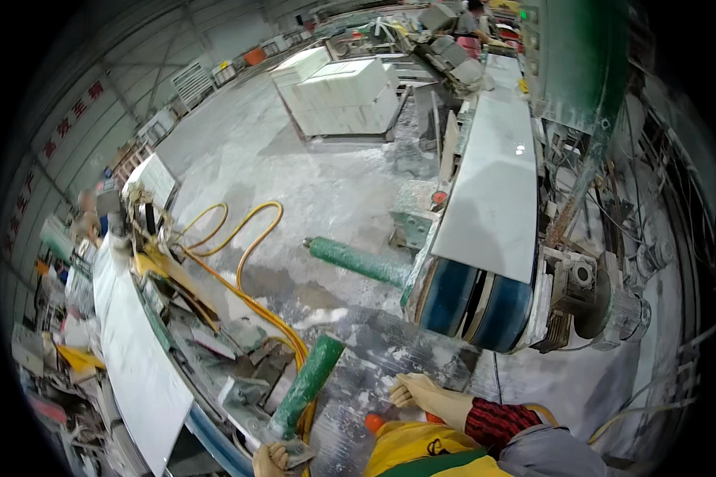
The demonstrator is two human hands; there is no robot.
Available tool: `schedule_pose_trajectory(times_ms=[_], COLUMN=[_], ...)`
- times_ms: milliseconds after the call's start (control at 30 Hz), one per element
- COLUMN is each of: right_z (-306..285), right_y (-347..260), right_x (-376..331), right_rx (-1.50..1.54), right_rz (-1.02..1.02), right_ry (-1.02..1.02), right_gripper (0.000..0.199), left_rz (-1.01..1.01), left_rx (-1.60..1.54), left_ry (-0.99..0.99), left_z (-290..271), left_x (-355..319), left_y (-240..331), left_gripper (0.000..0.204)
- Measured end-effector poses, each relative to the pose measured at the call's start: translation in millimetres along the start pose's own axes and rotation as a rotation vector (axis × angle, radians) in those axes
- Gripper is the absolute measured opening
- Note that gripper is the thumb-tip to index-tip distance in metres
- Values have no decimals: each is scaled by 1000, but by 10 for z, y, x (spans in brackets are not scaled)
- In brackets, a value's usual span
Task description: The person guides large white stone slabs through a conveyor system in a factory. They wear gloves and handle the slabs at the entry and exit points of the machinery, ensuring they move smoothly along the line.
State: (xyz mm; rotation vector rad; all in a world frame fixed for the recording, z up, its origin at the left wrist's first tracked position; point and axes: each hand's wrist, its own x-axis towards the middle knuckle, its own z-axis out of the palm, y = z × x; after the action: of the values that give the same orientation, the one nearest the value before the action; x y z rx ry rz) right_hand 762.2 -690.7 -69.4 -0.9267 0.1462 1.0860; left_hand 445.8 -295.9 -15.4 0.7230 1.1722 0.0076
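Note:
My right hand (422, 397), in a pale glove, hangs in front of my yellow and green apron (422, 445). Its fingers are curled in, and nothing shows in them. A red and black checked cuff covers that wrist. At the lower edge my left hand (270, 460), also gloved, is closed beside the foot of a green roller (310, 385); the edge cuts off part of it, and I cannot see inside the fingers. A long white slab (135, 358) lies on the left conveyor. Another white slab (485, 199) rests on the right conveyor, above its blue belts (497, 314).
Yellow hoses (262, 310) loop across the wet floor. A second green roller (358, 261) sticks out from the right conveyor. Stacked white slabs (342, 95) stand on a pallet farther off. A motor (612, 318) and green machine housing (577, 63) flank the right side.

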Motion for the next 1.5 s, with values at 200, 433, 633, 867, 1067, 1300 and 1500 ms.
schedule_pose_trajectory(times_ms=[200, 433, 633, 867, 1067, 1300, 1500], right_z=[911, 2385, 3539, 4764, 5329, 5351, 5248], right_y=[166, 1110, 2080, 2224, 2162, 2268, 2330], right_x=[52, 259, 855, 1013, 1466, 1506, 1606], right_rx=[-296, -579, -608, -1241, -1481, -1640, -1630], right_rz=[113, -25, -181, -728, -1321, -1365, -1358], right_ry=[147, 60, -364, -438, -622, -565, -544], right_gripper=[45, 57, 55, 35, 22, 35, 44], left_rz=[383, 600, 713, 804, 751, 521, 802], left_rx=[-95, -101, -181, -175, -92, 444, 569], left_ry=[307, 390, 598, 875, 974, 1187, 1320], left_z=[-33, -1748, -3300, -3896, -3699, -3645, -4038], left_x=[-852, -1276, -1609, -1626, -1773, -2464, -2001], left_y=[-223, -290, -516, -663, -717, -166, -124], left_gripper=[37, 41, 44, 41, 41, 43, 39])
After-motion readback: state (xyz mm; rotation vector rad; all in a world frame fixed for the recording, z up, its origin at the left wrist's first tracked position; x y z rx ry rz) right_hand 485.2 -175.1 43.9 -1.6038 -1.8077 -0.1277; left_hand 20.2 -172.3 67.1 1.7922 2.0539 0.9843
